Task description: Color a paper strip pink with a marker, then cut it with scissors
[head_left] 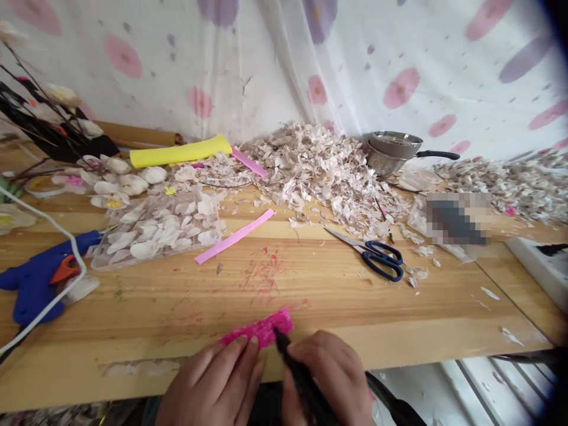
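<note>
A small strip of bright pink crepe paper (266, 327) lies at the near edge of the wooden table (310, 296). My left hand (213, 381) lies flat with its fingertips pressing on the strip's left end. My right hand (331, 376) is closed round a black pen or marker (295, 370) whose tip touches the strip's right part. The lower part of the pen is hidden under my hand.
Blue-handled scissors (377, 254) lie right of centre. A blue glue gun (39, 281) with a white cord sits at the left by a clear bag of white petals (160, 231). Pink paper strips (235, 236), a yellow roll (180, 152), a heap of petal scraps (319, 171) and a metal pan (393, 151) stand further back.
</note>
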Tool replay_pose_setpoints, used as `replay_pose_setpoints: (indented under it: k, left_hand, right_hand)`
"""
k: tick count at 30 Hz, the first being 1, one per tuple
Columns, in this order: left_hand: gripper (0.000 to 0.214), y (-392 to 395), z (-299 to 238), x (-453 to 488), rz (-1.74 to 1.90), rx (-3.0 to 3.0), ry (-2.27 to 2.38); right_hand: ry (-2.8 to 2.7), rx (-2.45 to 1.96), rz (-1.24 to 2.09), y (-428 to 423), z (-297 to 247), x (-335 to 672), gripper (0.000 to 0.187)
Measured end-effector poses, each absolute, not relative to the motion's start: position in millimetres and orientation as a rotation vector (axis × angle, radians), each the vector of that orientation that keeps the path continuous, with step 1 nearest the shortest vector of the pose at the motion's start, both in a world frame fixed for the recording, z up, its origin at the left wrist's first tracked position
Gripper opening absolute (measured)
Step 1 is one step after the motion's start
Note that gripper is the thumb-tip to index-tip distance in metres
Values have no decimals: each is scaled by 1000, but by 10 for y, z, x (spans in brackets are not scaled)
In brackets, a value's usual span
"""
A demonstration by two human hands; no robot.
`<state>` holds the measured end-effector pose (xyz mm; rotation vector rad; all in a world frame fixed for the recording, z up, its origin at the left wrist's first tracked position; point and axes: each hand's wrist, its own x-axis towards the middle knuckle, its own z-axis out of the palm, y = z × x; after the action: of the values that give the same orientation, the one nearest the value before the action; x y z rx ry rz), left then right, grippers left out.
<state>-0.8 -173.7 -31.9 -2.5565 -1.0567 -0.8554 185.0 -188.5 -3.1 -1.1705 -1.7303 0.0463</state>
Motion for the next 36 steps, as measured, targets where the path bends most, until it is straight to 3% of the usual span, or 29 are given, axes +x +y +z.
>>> replay_pose_setpoints:
  k: [6,31,36]
  left_hand:
    - [34,-1736,-319,-4,-850,-2525,-1088]
    - [32,-1791,-384,16,-897,-2481,-1135]
    - [34,-1765,-381,0,-824,-2486,-1116]
  right_hand:
    - [-1717,-1263,51,-1932,-110,1849,23]
    - [-1731,-1345,43,-1994,-97,1931,18]
    - [-1705,-1195,5,-1952,-181,1850,17]
